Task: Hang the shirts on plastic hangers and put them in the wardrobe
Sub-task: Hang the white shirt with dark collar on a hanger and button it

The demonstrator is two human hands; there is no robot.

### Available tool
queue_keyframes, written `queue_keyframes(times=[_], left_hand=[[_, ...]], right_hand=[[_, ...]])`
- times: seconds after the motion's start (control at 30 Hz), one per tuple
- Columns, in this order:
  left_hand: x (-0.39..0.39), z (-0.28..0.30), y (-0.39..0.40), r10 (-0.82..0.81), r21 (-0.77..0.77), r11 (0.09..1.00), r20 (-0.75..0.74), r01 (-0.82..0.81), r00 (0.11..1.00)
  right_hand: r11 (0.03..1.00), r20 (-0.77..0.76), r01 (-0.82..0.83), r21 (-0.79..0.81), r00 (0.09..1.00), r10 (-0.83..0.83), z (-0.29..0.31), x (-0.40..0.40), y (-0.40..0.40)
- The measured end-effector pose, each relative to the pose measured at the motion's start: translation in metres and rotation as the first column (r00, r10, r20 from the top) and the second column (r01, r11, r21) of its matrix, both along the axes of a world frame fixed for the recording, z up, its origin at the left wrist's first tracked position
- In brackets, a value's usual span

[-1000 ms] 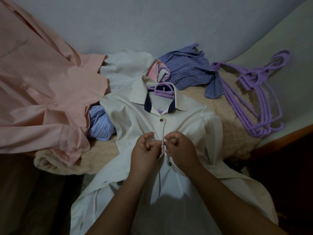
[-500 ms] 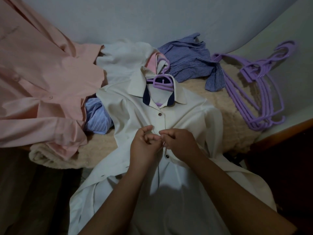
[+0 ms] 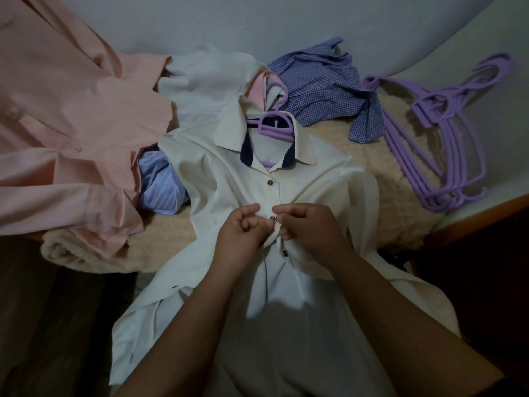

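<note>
Cream shirt (image 3: 309,179) sits on a purple hanger (image 3: 275,128), spread flat under both hands. I see left hand (image 3: 239,234) and right hand (image 3: 307,226) each pinching the placket at the second button (image 3: 273,218), fingers curled tight. Spare purple hangers (image 3: 446,144) lie well right of the hands, checked blue shirt (image 3: 320,87) beyond them, pink shirt (image 3: 65,133) far left. No writing I can read.
</note>
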State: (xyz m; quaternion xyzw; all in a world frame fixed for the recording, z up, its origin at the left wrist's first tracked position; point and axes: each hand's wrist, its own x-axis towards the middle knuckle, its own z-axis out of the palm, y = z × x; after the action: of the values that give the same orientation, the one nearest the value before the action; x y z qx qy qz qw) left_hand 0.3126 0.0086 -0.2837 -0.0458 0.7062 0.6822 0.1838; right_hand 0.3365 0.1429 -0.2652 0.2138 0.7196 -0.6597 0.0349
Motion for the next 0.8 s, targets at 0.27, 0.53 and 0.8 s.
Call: queue_keyframes(times=[0.27, 0.53, 0.8], left_hand=[[-0.034, 0.024, 0.002, 0.049, 0.021, 0.999, -0.045, -0.049, 0.998], [-0.041, 0.014, 0.013, 0.067, -0.159, 0.982, -0.192, -0.099, 0.979], [-0.018, -0.005, 0.013, -0.203, -0.467, 0.883, -0.293, 0.045, 0.934]], right_hand=[[0.949, -0.063, 0.07, -0.306, 0.994, -0.093, 0.027, -0.035, 0.011], [0.978, -0.09, 0.128, -0.166, 0.985, -0.145, 0.018, -0.063, 0.035], [0.974, -0.011, 0.183, 0.136, 0.983, -0.183, -0.015, -0.025, 0.02]])
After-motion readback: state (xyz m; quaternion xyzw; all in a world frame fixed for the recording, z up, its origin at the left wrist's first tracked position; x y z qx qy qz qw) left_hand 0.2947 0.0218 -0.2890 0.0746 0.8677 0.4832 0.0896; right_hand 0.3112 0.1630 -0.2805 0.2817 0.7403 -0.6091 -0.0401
